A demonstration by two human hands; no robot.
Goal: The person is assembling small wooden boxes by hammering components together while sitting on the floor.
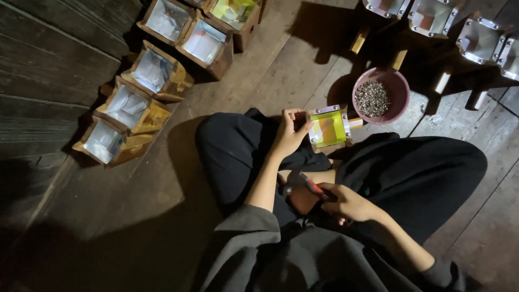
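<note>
Head view: I'm looking straight down at a person sitting cross-legged in black trousers on a plank floor (303, 70).
Left hand (291, 135): it's up at the lap's edge, fingers curled round the side of a small box (328, 128), thumb on its rim. A firm hold, I'd say.
Box: square, metal-cornered, with a green and yellow lining, open side up, just above the knees and just beside the bowl.
Right hand (348, 203): low in the lap, closed round a tool (303, 183) with a red handle and dark head. I can't tell what kind of tool.
Bowl (381, 97): pink, on the floor, full of small metal bits.
Left rows (146, 81): lined boxes stand in a line along the boards.
Top right (459, 27): more metal-cornered boxes, in shadow.
</note>
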